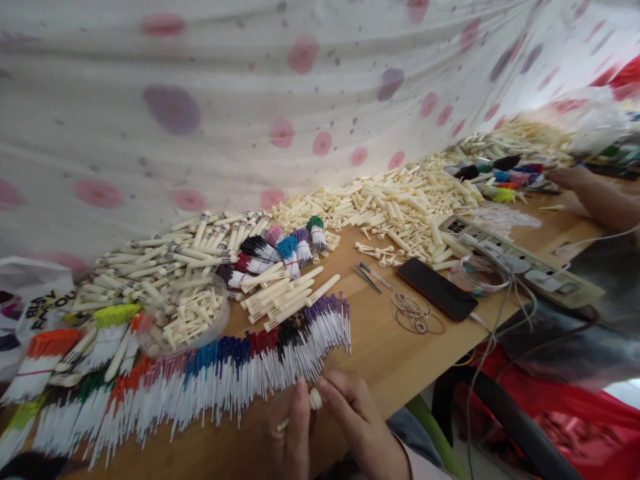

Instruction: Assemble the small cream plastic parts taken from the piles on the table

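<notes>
Both hands meet near the table's front edge, just below a long row of pen refills (235, 373) with coloured tips. My left hand (291, 430) is closed around a cream pen part (315, 399), whose end shows between the fingertips; a thin pale end also sticks out at its left side. My right hand (357, 417) pinches the same part from the right with thumb and forefinger. Above the refills lie several cream pen barrels (290, 297) and a clear round tub (223, 320) of small cream pieces.
Behind are heaps of cream parts (400, 200) and banded refill bundles (287, 253). To the right lie tweezers (367, 279), rubber bands (413, 312), a phone (437, 288) and a power strip (530, 267) with cables. Another person's hand (575, 179) is at the far right.
</notes>
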### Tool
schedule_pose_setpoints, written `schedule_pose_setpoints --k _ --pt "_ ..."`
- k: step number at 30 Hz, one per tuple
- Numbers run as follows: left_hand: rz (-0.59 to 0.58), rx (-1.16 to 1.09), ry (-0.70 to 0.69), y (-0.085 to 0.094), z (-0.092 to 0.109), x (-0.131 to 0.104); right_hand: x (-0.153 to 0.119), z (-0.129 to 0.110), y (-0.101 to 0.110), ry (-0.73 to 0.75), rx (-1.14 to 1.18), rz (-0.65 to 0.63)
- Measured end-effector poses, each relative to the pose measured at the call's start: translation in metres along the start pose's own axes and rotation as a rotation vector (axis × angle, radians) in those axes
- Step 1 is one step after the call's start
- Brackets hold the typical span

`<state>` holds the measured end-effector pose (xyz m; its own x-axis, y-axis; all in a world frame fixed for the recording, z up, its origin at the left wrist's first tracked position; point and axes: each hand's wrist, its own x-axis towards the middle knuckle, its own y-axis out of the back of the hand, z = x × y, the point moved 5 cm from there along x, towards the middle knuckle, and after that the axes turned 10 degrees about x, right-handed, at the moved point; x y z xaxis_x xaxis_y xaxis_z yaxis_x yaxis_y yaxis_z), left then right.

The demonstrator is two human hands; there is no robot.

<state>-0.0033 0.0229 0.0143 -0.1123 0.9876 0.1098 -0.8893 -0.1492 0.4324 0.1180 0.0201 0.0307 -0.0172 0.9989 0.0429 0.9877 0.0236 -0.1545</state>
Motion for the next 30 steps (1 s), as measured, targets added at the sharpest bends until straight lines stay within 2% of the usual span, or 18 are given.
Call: schedule_pose_setpoints --k 3,6,9,11,15,18,20,23,26,28,30 --pt "-0.036 -0.022 0.02 -0.001 0.004 0.007 0.001 0.007 0.003 -0.046 -0.027 -0.068" --pt "-0.082 -0.03 0.095 -0.001 0.002 0.015 0.0 0.005 0.008 0.066 -0.242 -0.154" --pt "-0.106 -0.057 0.152 0.0 -0.002 0.019 -0.001 -0.001 0.01 0.197 -0.44 -0.184" --pt "-0.133 -0.096 0.185 0.0 -0.002 0.018 -0.001 -0.001 0.009 0.2 -0.442 -0.193" --pt "-0.114 -0.147 0.28 0.0 -0.005 0.017 0.0 0.004 0.006 0.113 -0.365 -0.197" --pt "-0.104 -0.139 0.296 -0.001 -0.005 0.017 -0.001 0.003 0.004 0.2 -0.424 -0.191" --pt "-0.112 -0.122 0.248 -0.002 -0.002 0.017 -0.001 0.003 0.005 0.22 -0.361 -0.145" --pt "-0.122 -0.092 0.123 -0.004 0.006 0.018 0.001 0.007 0.006 0.133 -0.173 -0.063" --pt "-0.118 -0.044 0.027 -0.006 0.012 0.019 0.005 0.016 0.008 -0.061 0.006 -0.016" --pt "-0.123 -0.027 -0.001 -0.007 0.012 0.02 0.007 0.022 0.008 -0.195 0.093 -0.051" --pt "-0.152 -0.026 0.012 -0.009 0.008 0.022 0.009 0.02 0.008 -0.197 0.031 -0.115"
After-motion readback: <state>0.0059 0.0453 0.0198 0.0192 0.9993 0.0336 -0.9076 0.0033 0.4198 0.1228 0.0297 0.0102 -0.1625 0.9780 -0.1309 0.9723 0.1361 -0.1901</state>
